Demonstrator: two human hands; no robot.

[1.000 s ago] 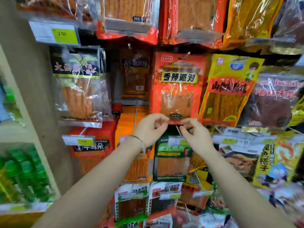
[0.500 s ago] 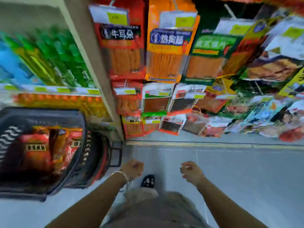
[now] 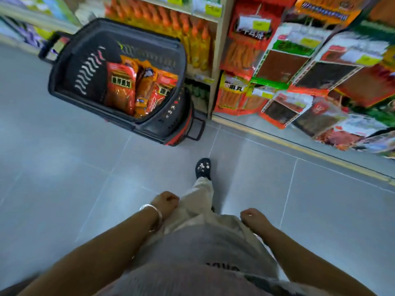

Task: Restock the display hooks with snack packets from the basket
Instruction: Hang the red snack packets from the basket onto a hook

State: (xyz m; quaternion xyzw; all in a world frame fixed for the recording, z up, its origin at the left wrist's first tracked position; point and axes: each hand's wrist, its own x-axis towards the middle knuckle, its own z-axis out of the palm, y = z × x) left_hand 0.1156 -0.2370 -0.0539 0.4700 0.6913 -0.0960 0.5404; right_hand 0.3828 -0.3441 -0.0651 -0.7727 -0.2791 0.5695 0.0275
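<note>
A black basket (image 3: 64, 60) with red trim stands on the grey tiled floor (image 3: 64, 178) at the upper left, its pull handle (image 3: 48, 49) at the far end. The snack packets (image 3: 120, 90) lie inside it, leaning against the right-hand side: a red packet with a yellow label, with orange and red ones just beside it. The rest of the basket's inside shows bare dark wall with wavy slots. Behind the basket, a shelf row of orange bottles (image 3: 162, 16) runs along to a pale upright post (image 3: 215, 60).

Lower down, the left hand (image 3: 167, 201) hangs beside a pale trouser leg (image 3: 201, 195), fingers folded into the palm and nothing in its grip; a silver bracelet (image 3: 149, 208) circles the wrist. Ahead of it, 1 dark shoe (image 3: 203, 167) with pale spots rests on the floor, well apart from the basket.

The right hand (image 3: 253, 216) sits by the other hip, fingers likewise curled in and holding nothing.

To the right of the post, hanging packets (image 3: 284, 65) in red, orange and green fill the display, many with white and yellow price tags (image 3: 258, 24). This side is blurred, so the hooks themselves cannot be made out. A yellow line (image 3: 299, 146) marks the floor below the display.
</note>
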